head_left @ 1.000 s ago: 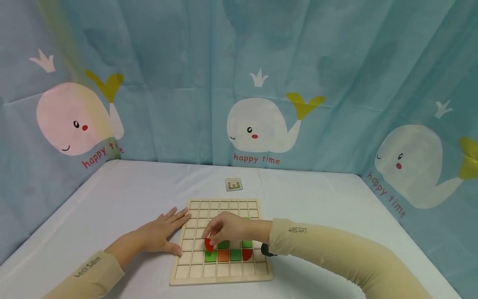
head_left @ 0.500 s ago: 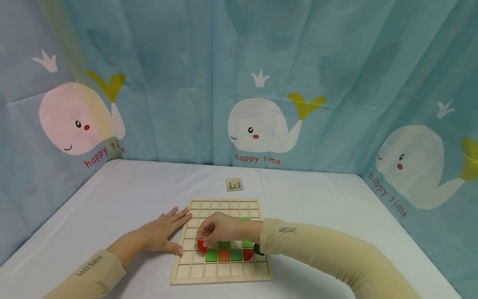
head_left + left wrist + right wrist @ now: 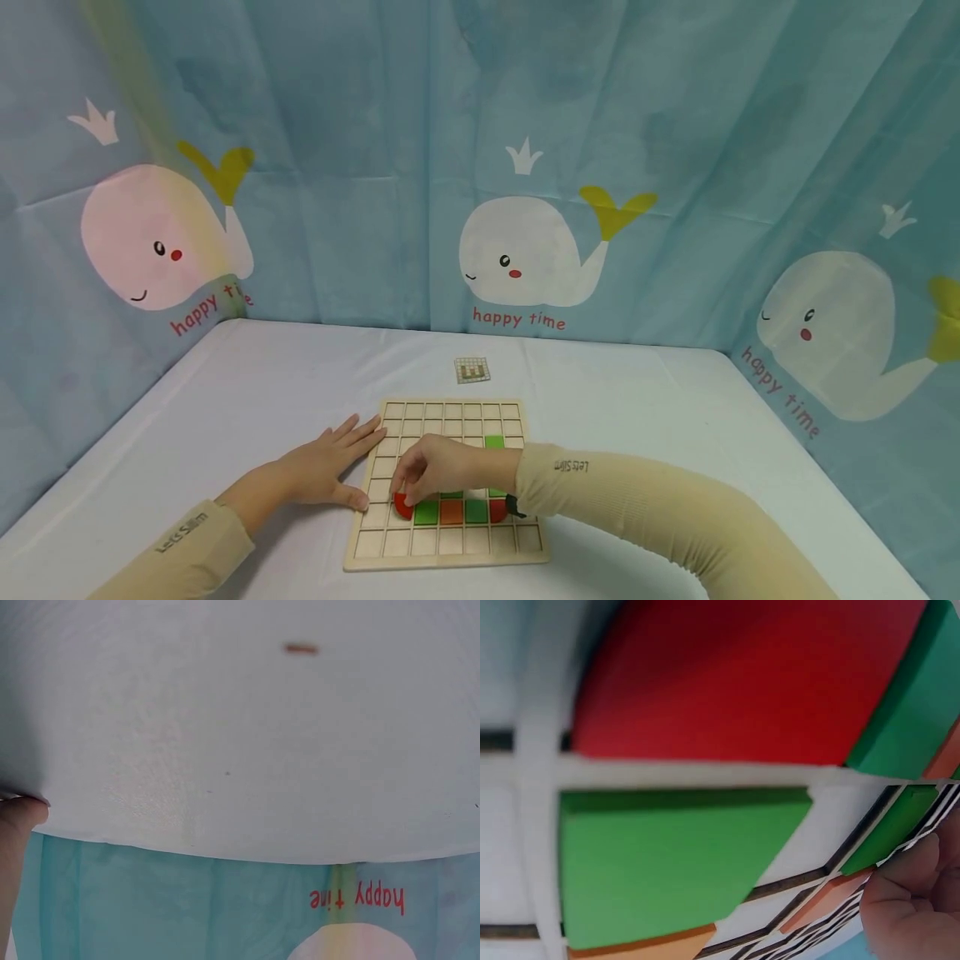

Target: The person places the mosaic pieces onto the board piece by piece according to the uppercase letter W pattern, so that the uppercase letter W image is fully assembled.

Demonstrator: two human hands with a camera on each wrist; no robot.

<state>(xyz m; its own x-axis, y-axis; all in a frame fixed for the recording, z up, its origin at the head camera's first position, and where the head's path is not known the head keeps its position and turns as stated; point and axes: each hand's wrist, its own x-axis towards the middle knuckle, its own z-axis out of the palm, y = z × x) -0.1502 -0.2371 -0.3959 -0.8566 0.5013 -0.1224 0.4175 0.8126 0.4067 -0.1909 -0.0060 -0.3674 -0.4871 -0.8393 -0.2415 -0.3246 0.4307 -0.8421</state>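
Note:
A wooden grid board (image 3: 442,566) lies on the table. My right hand (image 3: 442,465) pinches a red rounded piece (image 3: 402,508) at the cell left of a light green tile (image 3: 426,512); whether it sits fully in the cell is hidden by the fingertips. Along that row follow an orange tile (image 3: 452,512), a teal tile (image 3: 476,512) and another red rounded piece (image 3: 742,682), large in the right wrist view. Spread on the board's left edge is my left hand (image 3: 322,467), fingers straight. The right forearm and hand cover part of the board.
Behind the board lies a small pattern card (image 3: 472,370) on the white tablecloth (image 3: 622,408). A blue curtain (image 3: 360,208) printed with whales encloses the table's back and sides. The left wrist view shows a small blurred brown mark (image 3: 301,649) on the white cloth.
My right hand has carried the red rounded piece left and down, from above the light green tile to the cell beside it. The left hand stays on the board's edge.

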